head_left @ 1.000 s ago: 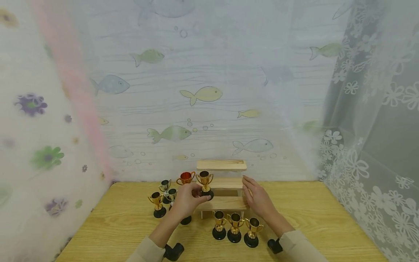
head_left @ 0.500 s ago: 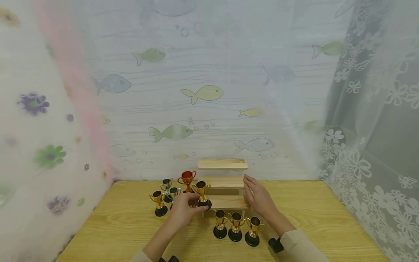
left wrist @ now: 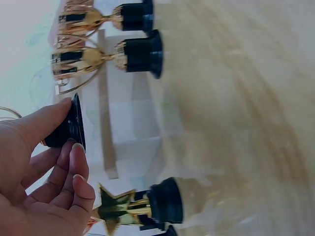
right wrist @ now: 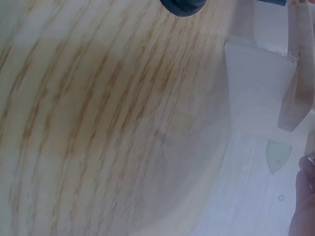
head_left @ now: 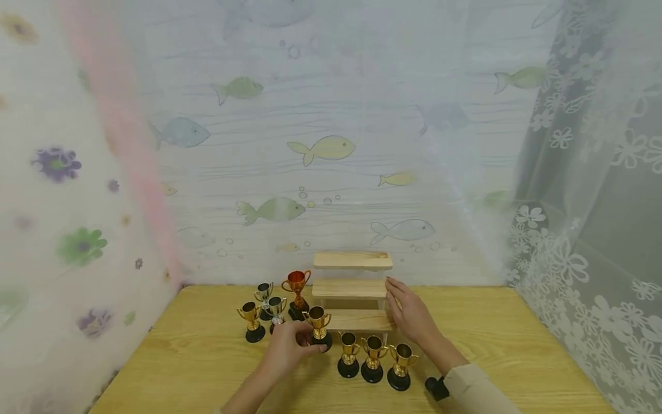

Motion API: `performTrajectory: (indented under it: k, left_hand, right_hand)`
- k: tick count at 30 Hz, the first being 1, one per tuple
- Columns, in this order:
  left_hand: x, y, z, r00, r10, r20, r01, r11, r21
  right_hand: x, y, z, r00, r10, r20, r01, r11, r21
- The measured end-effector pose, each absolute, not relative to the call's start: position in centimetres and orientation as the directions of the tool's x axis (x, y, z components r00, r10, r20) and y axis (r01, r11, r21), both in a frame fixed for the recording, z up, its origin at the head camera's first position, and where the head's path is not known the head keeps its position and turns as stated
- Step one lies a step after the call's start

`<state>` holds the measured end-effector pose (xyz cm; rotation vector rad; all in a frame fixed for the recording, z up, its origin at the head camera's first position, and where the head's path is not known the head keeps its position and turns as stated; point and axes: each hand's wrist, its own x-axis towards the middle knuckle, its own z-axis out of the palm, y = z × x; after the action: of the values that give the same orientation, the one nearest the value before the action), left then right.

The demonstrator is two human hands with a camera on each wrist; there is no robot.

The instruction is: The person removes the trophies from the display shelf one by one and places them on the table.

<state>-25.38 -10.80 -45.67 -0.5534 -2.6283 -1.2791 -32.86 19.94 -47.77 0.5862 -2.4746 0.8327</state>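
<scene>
My left hand [head_left: 284, 348] pinches a gold trophy cup [head_left: 318, 320] by its black base, in front of the wooden tiered shelf [head_left: 350, 287]. In the left wrist view the thumb and fingers hold that black base [left wrist: 69, 129], which is above the table. My right hand [head_left: 412, 313] rests with extended fingers against the shelf's right side. In the right wrist view only part of its fingers [right wrist: 306, 196] shows at the edge. A row of gold trophies [head_left: 373, 359] stands upright in front of the shelf, just right of the held one.
Left of the shelf stand a bronze-red trophy [head_left: 296, 284], two silver trophies [head_left: 264, 292] and another gold trophy [head_left: 251, 313]. A star-shaped gold trophy [left wrist: 118, 209] shows low in the left wrist view. Fish-patterned curtain [head_left: 331, 172] hangs behind the wooden table [head_left: 170, 351].
My left hand has brought the gold trophy down and toward me, from in front of the shelf's middle tiers to near the table. My right hand has stayed at the shelf's side.
</scene>
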Motion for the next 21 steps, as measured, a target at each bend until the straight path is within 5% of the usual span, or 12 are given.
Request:
performTrajectory:
  k: [21]
  left_hand:
    - [-25.1, -11.3, -48.7, -0.914, 0.339, 0.223, 0.376, 0.500, 0.780]
  right_hand:
    - [-32.8, 20.0, -47.4, -0.811, -0.248, 0.530, -0.512, 0.741, -0.435]
